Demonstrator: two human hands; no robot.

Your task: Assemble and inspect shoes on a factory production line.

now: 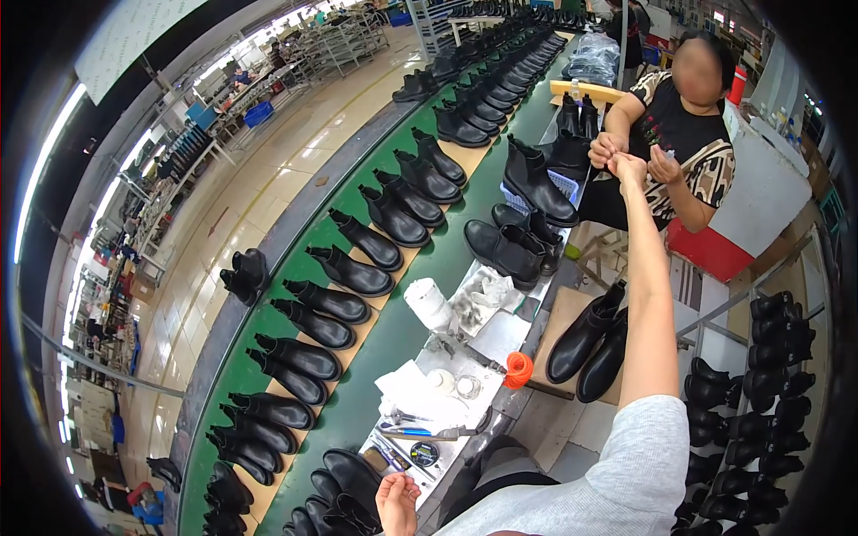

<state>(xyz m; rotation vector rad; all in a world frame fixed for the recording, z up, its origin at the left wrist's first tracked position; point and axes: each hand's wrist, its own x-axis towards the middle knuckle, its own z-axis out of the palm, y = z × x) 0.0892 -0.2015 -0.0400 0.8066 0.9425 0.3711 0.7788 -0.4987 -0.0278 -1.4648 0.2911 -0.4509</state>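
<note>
My right arm reaches far out to the right, and my right hand meets the fingers of a seated co-worker. Its fingers are closed; anything between them is too small to make out. The co-worker's other hand is raised beside it. My left hand is low in front of me, fingers curled together at the near end of a white work tray; what they pinch, if anything, cannot be seen. Beside it are a round black tin, a blue-handled tool and black boots.
Black ankle boots line a long green conveyor. On the tray are a white roll, a stained cloth and orange coiled tubing. A boot pair stands on a brown board. Racks of boots fill the right.
</note>
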